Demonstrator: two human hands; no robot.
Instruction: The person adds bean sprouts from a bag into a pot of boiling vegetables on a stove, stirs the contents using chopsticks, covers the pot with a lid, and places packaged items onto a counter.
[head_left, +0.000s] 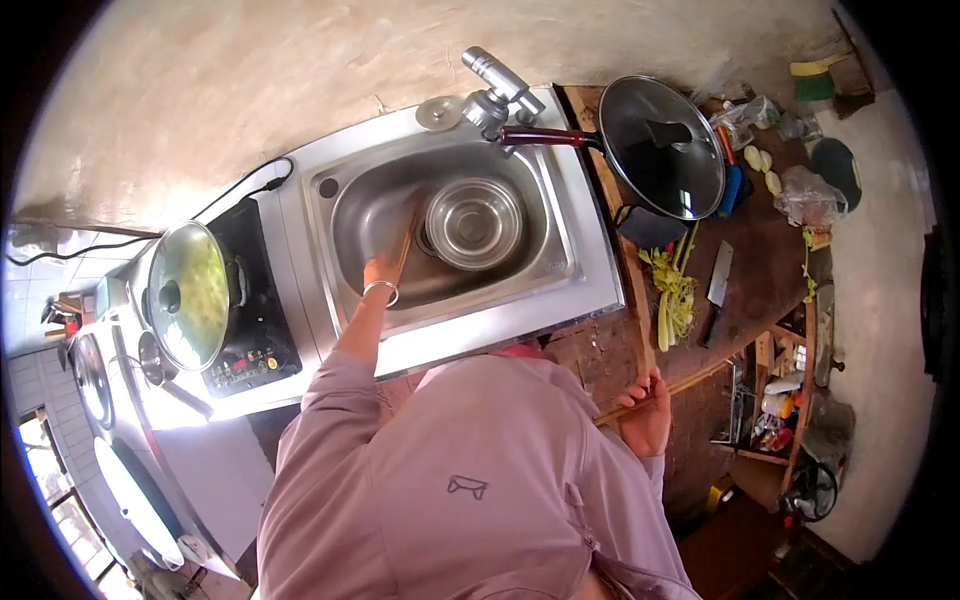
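My left hand [378,272] is over the left part of the steel sink [360,215], closed around chopsticks [408,240]. Their tips point up toward the back of the basin. Just right of them sits a round stainless steel bowl [474,224], close to the chopsticks; I cannot tell whether they touch. My right hand [646,412] is low at the front corner of the wooden table [770,290], fingers curled on the table edge [640,345]. Celery [674,300] and a kitchen knife [719,280] lie on the table beyond it.
Above the sink is a faucet [500,82]. A lidded pan [664,148] on the table reaches its handle over the sink's corner. At left, a glass-lidded pot [190,295] stands on an induction cooker [255,340]. Plastic bags [808,196] and garlic [760,160] lie at far right.
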